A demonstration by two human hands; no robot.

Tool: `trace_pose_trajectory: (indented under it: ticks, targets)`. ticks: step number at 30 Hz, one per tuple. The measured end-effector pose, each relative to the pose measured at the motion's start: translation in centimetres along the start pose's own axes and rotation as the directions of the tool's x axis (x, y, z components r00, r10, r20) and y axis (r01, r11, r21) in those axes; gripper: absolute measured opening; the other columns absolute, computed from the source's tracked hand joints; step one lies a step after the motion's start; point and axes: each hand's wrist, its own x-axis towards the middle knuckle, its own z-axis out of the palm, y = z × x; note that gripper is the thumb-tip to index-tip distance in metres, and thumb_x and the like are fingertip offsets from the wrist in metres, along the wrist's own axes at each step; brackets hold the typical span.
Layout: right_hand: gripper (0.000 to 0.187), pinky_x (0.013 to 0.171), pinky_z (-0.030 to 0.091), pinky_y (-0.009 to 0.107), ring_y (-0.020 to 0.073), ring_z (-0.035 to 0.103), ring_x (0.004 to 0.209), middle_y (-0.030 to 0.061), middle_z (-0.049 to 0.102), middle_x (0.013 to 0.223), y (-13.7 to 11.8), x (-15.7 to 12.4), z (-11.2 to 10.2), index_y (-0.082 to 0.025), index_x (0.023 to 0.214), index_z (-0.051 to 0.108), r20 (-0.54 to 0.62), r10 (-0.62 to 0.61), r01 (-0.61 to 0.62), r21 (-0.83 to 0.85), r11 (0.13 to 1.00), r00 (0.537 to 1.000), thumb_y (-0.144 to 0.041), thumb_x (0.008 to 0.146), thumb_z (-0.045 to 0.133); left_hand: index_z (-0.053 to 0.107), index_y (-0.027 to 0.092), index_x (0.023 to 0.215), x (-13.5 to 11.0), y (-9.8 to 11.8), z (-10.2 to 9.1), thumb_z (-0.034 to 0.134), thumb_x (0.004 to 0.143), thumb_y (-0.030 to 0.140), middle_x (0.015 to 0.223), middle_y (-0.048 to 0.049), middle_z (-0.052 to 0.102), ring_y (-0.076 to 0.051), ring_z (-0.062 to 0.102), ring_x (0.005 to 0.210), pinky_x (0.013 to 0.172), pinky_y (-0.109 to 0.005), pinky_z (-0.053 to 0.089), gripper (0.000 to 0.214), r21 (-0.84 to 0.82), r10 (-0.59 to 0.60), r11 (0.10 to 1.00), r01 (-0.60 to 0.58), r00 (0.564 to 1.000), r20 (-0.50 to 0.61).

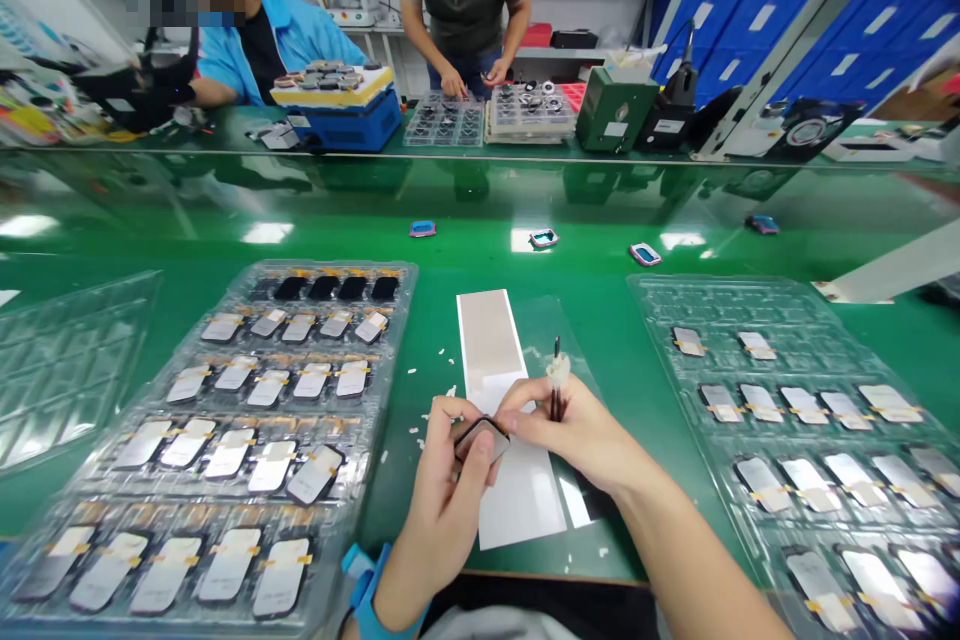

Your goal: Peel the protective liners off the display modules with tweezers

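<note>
My left hand (457,470) is closed around a small display panel (480,442) with a dark edge and a greyish face, the thumb lying across it. My right hand (570,420) has a pair of tweezers (556,385) tucked between its fingers, dark tip up, with a whitish wrap round the middle. Its thumb and index finger pinch together at the panel's right corner; anything between them is too small to make out. Under both hands lies a white backing sheet (521,500) with a beige strip (491,335) at its far end.
On the left, a clear tray (390,360) carries rows of display panels; another clear tray (660,305) with panels lies right. White scraps (412,370) dot the green table. Small frames (646,253) lie farther back. Two people work across the bench, behind a blue box (345,125).
</note>
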Motion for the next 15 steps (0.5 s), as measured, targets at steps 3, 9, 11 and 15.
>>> trace_pose_trajectory:
  ticks: [3, 9, 11, 15]
  targets:
    - [0.037, 0.051, 0.046, 0.023, 0.0132, 0.064, 0.053, 0.0033, 0.072, 0.064, 0.2, -0.1, -0.1, -0.016, 0.076, 0.069, 0.04, 0.049, -0.05, 0.027, 0.998, 0.998, -0.051, 0.072, 0.083, 0.043, 0.025, 0.098, 0.0, -0.2, -0.2, 0.057, 0.099, 0.05, 0.07, 0.0077, 0.04, -0.008, 0.037, 0.058, 0.053, -0.018, 0.031, 0.029, -0.006, 0.005, 1.0, -0.005, 1.0, 0.019]
    - [0.039, 0.043, 0.03, 0.021, 0.008, 0.05, 0.042, -0.0006, 0.064, 0.053, 0.2, 0.0, 0.0, -0.016, 0.073, 0.069, 0.013, 0.022, -0.022, -0.046, 0.999, 1.0, -0.052, 0.073, 0.081, 0.042, 0.026, 0.103, 0.1, -1.1, -1.0, 0.047, 0.104, 0.047, 0.07, 0.0074, 0.039, -0.009, 0.038, 0.059, 0.052, -0.019, 0.031, 0.022, 0.075, 0.033, 0.996, -0.04, 0.994, 0.1]
    - [0.035, 0.041, 0.02, 0.022, 0.0049, 0.035, 0.039, -0.0056, 0.053, 0.046, 0.1, 0.0, 0.0, -0.016, 0.072, 0.07, -0.006, -0.017, 0.016, -0.109, 0.994, 1.0, -0.049, 0.074, 0.08, 0.043, 0.026, 0.105, 0.1, -1.1, -1.2, 0.047, 0.104, 0.047, 0.075, 0.0059, 0.043, -0.01, 0.041, 0.062, 0.054, -0.019, 0.033, 0.021, 0.081, 0.034, 0.996, -0.043, 0.993, 0.11]
    - [0.023, 0.043, 0.01, 0.025, 0.0055, 0.016, 0.043, -0.0118, 0.028, 0.043, -0.1, -0.1, 0.2, -0.017, 0.07, 0.072, -0.075, -0.14, 0.115, -0.273, 0.955, 0.987, -0.038, 0.079, 0.075, 0.043, 0.026, 0.106, 0.1, -0.7, -1.1, 0.049, 0.103, 0.048, 0.081, 0.0043, 0.046, -0.01, 0.042, 0.065, 0.058, -0.021, 0.035, 0.024, 0.053, 0.037, 0.998, -0.044, 0.99, 0.14]
